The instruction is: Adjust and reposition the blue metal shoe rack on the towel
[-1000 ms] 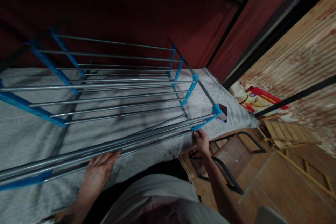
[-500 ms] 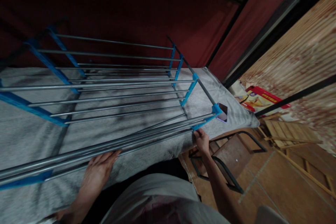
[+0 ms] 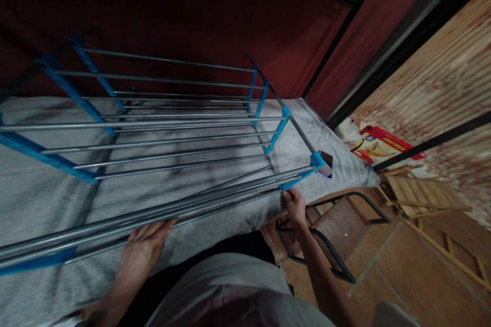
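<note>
A rack point(image 3: 180, 154) of grey metal tubes joined by blue plastic brackets, much like a shoe rack, lies on its side over a grey plush cover. Its nearest tier runs along the front, close to my body. My left hand point(image 3: 143, 245) holds the front tubes from below, left of the middle; its fingertips are partly hidden behind a tube. At the right end of that tier, my right hand point(image 3: 294, 205) pinches the lowest tube's end by the blue corner bracket point(image 3: 301, 180), its fingers closed.
A phone point(image 3: 325, 164) lies on the cover beyond the corner bracket. A brown-seated metal chair point(image 3: 341, 230) stands at the right, with a wooden folding chair point(image 3: 425, 191) farther off. Behind are a red and yellow box point(image 3: 387, 145) and a dark red wall point(image 3: 184, 20).
</note>
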A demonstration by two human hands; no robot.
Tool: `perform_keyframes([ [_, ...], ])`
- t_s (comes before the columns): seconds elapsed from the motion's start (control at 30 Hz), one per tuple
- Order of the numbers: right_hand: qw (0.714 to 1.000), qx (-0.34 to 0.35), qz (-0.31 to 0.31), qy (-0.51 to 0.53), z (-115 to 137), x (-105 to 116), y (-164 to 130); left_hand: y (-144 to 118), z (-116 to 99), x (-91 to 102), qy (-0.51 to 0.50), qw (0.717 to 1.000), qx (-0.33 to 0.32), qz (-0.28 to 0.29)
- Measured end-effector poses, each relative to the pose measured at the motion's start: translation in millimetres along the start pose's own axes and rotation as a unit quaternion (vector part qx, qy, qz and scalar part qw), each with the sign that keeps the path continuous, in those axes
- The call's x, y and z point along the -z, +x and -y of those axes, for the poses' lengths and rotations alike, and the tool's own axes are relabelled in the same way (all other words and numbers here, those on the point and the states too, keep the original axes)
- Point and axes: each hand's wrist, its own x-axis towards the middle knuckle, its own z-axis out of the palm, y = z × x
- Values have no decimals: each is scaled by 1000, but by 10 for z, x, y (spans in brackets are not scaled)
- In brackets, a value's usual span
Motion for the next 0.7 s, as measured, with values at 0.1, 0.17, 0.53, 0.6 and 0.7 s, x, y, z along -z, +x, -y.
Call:
perform_keyframes([
  [0.1,1000,2,5,6,5,-1,-5,-2,17,-21,0,1000,-5,2],
  [0.17,1000,5,8,10,1,-3,-9,-4,17,-34,0,1000,-6,1],
  [0.53,1000,11,8,-11,-41,-5,2,0,50,-36,20,999,-22,-31],
  [0.6,1000,15,13,8,-44,-2,-39,-8,7,-6,14,1000,-12,-24],
  [0.7,1000,14,11,20,-89,7,-100,-25,-129,77,-2,1000,3,0],
])
